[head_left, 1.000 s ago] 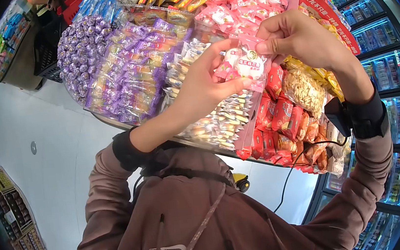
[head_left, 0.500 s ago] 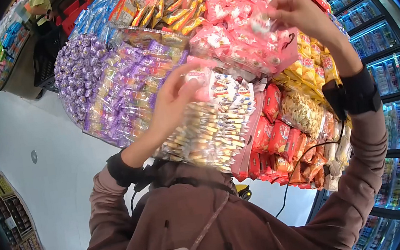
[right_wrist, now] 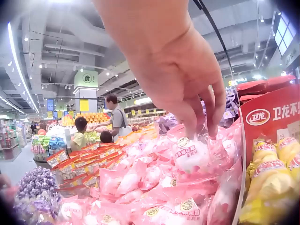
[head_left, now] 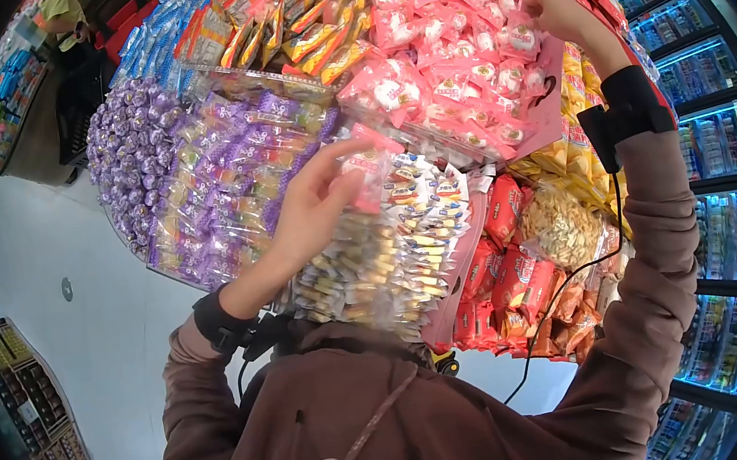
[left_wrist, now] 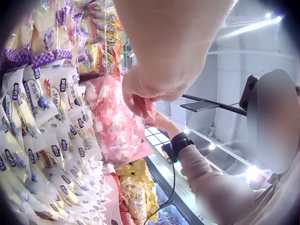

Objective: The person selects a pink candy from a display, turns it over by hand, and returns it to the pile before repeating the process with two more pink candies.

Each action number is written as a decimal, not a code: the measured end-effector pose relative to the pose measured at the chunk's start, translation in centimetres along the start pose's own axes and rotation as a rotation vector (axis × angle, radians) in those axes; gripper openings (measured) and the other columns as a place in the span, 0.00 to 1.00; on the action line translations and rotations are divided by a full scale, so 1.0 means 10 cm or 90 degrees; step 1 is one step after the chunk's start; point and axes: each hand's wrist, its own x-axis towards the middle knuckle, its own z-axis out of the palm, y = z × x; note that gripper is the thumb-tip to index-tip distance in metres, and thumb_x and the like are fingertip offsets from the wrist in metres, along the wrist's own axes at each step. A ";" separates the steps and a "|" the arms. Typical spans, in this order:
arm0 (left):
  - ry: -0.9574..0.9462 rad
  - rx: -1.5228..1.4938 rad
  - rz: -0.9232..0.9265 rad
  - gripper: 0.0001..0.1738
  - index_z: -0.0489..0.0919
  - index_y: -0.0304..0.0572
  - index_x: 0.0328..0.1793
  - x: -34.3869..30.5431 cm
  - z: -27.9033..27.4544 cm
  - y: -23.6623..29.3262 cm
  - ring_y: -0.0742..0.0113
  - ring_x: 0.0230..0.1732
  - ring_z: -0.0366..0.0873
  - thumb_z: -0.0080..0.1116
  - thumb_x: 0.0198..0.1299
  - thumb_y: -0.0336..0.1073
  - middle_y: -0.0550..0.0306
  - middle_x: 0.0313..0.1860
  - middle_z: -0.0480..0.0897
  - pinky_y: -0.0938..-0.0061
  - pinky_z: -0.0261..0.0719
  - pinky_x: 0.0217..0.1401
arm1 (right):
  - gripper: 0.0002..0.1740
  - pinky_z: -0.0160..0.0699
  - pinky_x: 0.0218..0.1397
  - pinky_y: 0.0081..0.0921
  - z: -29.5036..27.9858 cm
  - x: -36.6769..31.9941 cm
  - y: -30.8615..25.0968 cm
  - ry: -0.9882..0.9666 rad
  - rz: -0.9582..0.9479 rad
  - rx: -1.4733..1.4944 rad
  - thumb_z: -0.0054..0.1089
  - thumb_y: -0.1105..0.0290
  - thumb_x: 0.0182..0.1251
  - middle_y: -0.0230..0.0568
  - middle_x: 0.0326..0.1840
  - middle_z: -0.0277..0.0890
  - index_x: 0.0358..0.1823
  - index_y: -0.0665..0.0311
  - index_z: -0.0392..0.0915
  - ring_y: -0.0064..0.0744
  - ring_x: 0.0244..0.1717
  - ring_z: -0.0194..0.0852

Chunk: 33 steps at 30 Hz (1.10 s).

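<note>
In the head view my left hand [head_left: 309,205] holds a pink marshmallow packet [head_left: 374,167] between thumb and fingers, over rows of white-wrapped snack sticks [head_left: 423,233]. Only a pink sliver of that packet shows below the fingers in the left wrist view. My right hand [head_left: 564,15] reaches to the far right of the heap of pink marshmallow packets [head_left: 450,66]. The right wrist view has its fingertips pinching the top edge of one packet [right_wrist: 192,157], which has a white puffy filling and lies on the heap.
Purple-wrapped candies [head_left: 135,138] and purple-edged jelly packs [head_left: 235,172] lie at the left. Red packs [head_left: 510,277] and yellow bags [head_left: 574,157] fill the right. A black cable [head_left: 529,362] hangs from my right wrist. Other people [right_wrist: 115,119] stand beyond the display.
Both hands were together on one pink packet; they have separated. My right hand moved up and right to the heap, carrying a blurred packet midway. My left moved down and left, holding a pink packet.
</note>
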 end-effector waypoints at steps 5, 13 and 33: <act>-0.008 -0.015 -0.013 0.19 0.68 0.41 0.61 0.04 0.00 -0.04 0.86 0.28 0.61 0.49 0.62 0.31 0.71 0.27 0.68 0.86 0.60 0.31 | 0.09 0.72 0.33 0.32 0.05 -0.01 0.01 0.040 0.003 -0.032 0.62 0.74 0.43 0.46 0.23 0.75 0.28 0.67 0.77 0.39 0.30 0.77; 0.062 -0.087 0.024 0.27 0.60 0.44 0.67 0.08 0.08 -0.06 0.84 0.28 0.65 0.49 0.60 0.28 0.69 0.27 0.70 0.86 0.64 0.32 | 0.07 0.70 0.33 0.21 -0.23 -0.21 -0.70 0.113 -0.113 0.119 0.58 0.70 0.56 0.33 0.27 0.76 0.33 0.67 0.75 0.21 0.29 0.72; -0.183 0.295 0.262 0.19 0.70 0.37 0.49 0.69 0.12 0.33 0.65 0.46 0.77 0.59 0.50 0.24 0.56 0.45 0.78 0.75 0.73 0.47 | 0.12 0.68 0.32 0.35 0.24 -1.45 -1.70 -0.106 -0.047 0.350 0.60 0.69 0.53 0.53 0.25 0.70 0.33 0.71 0.72 0.45 0.27 0.72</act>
